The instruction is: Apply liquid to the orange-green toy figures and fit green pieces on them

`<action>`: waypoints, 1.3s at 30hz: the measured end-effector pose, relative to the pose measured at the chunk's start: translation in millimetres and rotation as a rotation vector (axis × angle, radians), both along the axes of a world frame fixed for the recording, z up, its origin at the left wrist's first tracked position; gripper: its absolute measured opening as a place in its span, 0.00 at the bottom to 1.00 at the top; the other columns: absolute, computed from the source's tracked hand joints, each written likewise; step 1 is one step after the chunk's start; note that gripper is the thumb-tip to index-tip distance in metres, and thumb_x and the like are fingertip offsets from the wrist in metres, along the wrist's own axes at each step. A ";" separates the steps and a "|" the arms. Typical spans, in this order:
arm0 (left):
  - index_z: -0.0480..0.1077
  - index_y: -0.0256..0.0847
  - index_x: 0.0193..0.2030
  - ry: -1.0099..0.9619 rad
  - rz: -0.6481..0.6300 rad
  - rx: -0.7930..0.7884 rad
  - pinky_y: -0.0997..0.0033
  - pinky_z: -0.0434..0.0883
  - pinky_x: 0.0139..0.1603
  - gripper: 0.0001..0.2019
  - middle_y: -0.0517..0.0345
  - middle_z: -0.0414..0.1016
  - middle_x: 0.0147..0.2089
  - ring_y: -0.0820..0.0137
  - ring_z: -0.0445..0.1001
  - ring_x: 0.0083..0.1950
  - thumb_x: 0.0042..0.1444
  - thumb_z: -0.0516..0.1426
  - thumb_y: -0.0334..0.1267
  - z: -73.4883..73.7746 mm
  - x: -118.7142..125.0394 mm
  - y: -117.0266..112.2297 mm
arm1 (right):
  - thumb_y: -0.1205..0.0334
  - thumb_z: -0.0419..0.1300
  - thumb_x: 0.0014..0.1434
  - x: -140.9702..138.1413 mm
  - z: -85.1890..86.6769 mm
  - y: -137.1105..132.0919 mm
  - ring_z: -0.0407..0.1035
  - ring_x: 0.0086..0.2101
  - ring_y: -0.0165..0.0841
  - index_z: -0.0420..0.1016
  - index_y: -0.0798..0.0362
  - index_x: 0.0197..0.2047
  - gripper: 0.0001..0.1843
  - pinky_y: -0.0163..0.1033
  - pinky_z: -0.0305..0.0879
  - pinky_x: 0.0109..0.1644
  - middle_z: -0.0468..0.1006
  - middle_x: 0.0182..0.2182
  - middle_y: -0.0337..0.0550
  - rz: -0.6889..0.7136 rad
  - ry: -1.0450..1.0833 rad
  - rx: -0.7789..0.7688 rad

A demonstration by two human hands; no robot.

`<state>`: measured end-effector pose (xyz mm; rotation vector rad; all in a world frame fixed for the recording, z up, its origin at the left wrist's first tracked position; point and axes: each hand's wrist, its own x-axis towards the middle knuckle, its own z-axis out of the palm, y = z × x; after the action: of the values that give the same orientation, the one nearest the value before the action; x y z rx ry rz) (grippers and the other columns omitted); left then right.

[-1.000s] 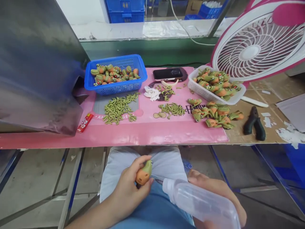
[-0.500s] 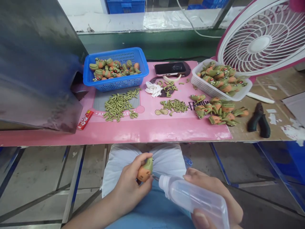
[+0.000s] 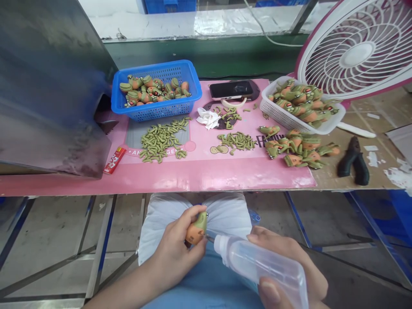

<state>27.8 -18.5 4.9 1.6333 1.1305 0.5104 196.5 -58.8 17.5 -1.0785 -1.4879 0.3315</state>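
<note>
Over my lap, below the table edge, my left hand (image 3: 175, 253) is closed around a small orange and green toy figure (image 3: 196, 228). My right hand (image 3: 289, 270) grips a clear plastic squeeze bottle (image 3: 260, 265) lying on its side. The bottle's thin nozzle points left and reaches the figure. A white cloth (image 3: 161, 223) covers my knees beneath both hands.
On the pink mat (image 3: 193, 171) lie a blue basket (image 3: 154, 88) of figures, a white basket (image 3: 301, 109) of figures, loose figures (image 3: 299, 148), two heaps of green sticks (image 3: 161, 139), a phone (image 3: 231, 89), a red lighter (image 3: 114, 160). Black pliers (image 3: 353, 161) and a fan (image 3: 357, 47) sit right, a metal housing (image 3: 48, 86) left.
My right hand has brought the bottle slightly up and left, so its nozzle meets the figure. The view has tilted a little; my left hand stays put.
</note>
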 end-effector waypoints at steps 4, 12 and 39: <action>0.61 0.41 0.50 0.024 0.007 0.005 0.77 0.64 0.28 0.21 0.63 0.66 0.28 0.73 0.65 0.26 0.46 0.49 0.28 1.3 -0.1 0.4 | 0.60 0.52 0.60 -3.1 -2.3 1.5 0.63 0.19 0.31 0.67 0.60 0.41 0.11 0.36 0.63 0.19 0.68 0.23 0.41 -0.025 0.025 0.026; 0.62 0.39 0.49 0.045 0.024 0.035 0.77 0.64 0.29 0.19 0.63 0.66 0.29 0.74 0.65 0.26 0.47 0.49 0.30 3.4 3.1 3.0 | 0.59 0.52 0.60 -3.4 -6.5 -1.6 0.61 0.16 0.30 0.68 0.58 0.42 0.12 0.37 0.61 0.17 0.67 0.21 0.41 -0.038 0.074 -0.004; 0.65 0.40 0.48 0.172 0.086 0.211 0.72 0.71 0.37 0.18 0.53 0.76 0.38 0.66 0.75 0.38 0.48 0.51 0.33 -7.0 -6.2 10.7 | 0.53 0.53 0.58 -2.8 -4.6 8.5 0.65 0.18 0.28 0.65 0.53 0.37 0.12 0.30 0.63 0.19 0.68 0.22 0.37 -0.006 0.104 -0.207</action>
<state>21.5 -7.8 -2.1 1.8442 1.3150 0.5684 193.6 -50.3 12.9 -1.2100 -1.3788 0.5387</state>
